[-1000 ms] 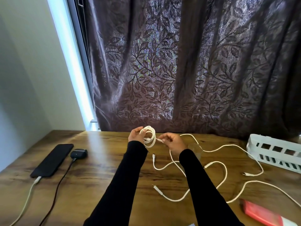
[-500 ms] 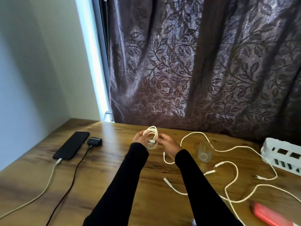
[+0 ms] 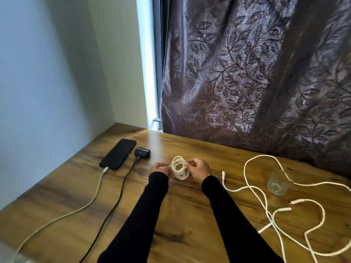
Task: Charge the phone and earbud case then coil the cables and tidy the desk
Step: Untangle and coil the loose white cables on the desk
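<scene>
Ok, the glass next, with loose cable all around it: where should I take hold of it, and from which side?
Grip the glass around its side wall, coming from the near side. It looks upright, so fingers can wrap it. A loose white cable runs past its left and apparently behind its rim, so lift straight up to avoid dragging it.

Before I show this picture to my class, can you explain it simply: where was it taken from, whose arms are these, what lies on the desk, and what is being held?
No machine here: a person wears a camera on the head, looking down at their own arms in black sleeves. The left hand and right hand together hold a coiled white cable, fingers curled round its sides. On the wooden desk, at the left, lies a black phone with a pale cable plugged in, and beside it a dark earbud case showing a green light, on a black cable. At the right lie loose white cables and a clear glass.
</scene>
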